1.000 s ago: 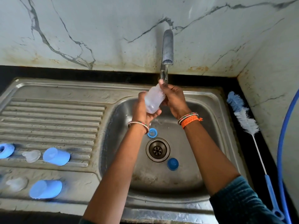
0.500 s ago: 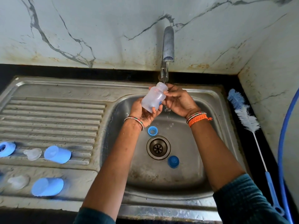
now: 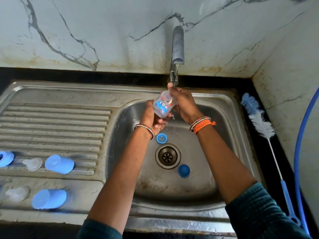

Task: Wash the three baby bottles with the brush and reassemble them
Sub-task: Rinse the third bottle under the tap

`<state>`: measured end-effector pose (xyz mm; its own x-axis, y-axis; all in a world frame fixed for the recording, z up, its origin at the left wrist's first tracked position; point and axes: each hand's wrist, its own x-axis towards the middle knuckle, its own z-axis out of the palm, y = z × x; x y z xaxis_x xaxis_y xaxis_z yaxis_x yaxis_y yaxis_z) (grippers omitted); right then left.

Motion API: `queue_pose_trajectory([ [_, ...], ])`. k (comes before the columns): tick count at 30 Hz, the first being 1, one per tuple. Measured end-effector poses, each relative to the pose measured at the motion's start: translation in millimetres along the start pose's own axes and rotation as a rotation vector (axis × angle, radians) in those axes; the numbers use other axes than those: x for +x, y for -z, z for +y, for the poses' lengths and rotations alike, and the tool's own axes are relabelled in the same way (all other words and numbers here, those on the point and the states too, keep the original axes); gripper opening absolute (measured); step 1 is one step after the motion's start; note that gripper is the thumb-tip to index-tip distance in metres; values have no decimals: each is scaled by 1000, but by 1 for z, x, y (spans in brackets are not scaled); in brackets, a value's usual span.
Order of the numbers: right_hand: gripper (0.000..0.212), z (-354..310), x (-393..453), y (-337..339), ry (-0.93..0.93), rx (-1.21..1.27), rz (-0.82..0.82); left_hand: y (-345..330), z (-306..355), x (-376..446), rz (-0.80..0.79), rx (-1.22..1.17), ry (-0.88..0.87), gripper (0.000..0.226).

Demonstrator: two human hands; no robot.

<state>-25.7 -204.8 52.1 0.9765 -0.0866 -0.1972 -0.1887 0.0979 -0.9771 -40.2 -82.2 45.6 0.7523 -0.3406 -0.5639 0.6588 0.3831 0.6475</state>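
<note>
Count so far: one bottle [image 3: 163, 106], three blue caps [image 3: 59, 164] [image 3: 49, 198] [image 3: 183, 170], two clear teats [image 3: 32, 163] [image 3: 17, 194], two blue rings [image 3: 161, 138] [image 3: 6, 158], one brush [image 3: 259, 121], two hands [image 3: 153, 116] [image 3: 184, 104].

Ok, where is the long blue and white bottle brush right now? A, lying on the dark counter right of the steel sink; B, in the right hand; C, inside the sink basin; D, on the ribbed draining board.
A: the long blue and white bottle brush lies on the dark counter right of the steel sink, untouched by either hand.
</note>
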Motion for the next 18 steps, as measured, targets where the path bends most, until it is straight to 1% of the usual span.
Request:
queue_pose_trajectory([
  [2, 42, -5, -1, -1, 50, -46, -39, 8, -3, 3, -118, -69, 99, 51],
  [4, 39, -9, -1, -4, 117, -73, -116, 13, -7, 7, -207, -114, 167, 49],
  [5, 40, -12, 0, -5, 145, -113, -145, 14, -7, 7, -220, -136, 188, 49],
  [6, 43, -13, 1, -5, 180, -220, -152, 13, -7, 9, -200, -165, 199, 50],
  [7, 43, -13, 2, -4, 219, -393, -154, 12, -7, 11, -143, -212, 193, 50],
  [9, 30, -7, 5, 1, 352, -855, -88, 10, -6, 18, -13, -327, 92, 48],
  [10, 24, -3, 5, 2, 393, -1001, -40, 8, -4, 22, 20, -367, 22, 44],
  [11, 23, 2, 5, 4, 398, -1051, -27, 5, -2, 24, 37, -364, -31, 40],
  [12, 25, 4, 3, 6, 387, -1031, -64, 2, 1, 26, 43, -322, -60, 39],
  [14, 40, 3, 2, 12, 382, -988, -185, -2, 9, 32, 70, -185, -80, 45],
  [15, 47, -3, 2, 20, 387, -1043, -225, -2, 14, 35, 82, -123, -84, 47],
  [17, 60, -25, 1, 39, 388, -1195, -246, 0, 23, 42, 65, -30, -49, 47],
  [18, 66, -37, 0, 49, 437, -1290, -240, 1, 25, 43, 48, 27, -20, 48],
])
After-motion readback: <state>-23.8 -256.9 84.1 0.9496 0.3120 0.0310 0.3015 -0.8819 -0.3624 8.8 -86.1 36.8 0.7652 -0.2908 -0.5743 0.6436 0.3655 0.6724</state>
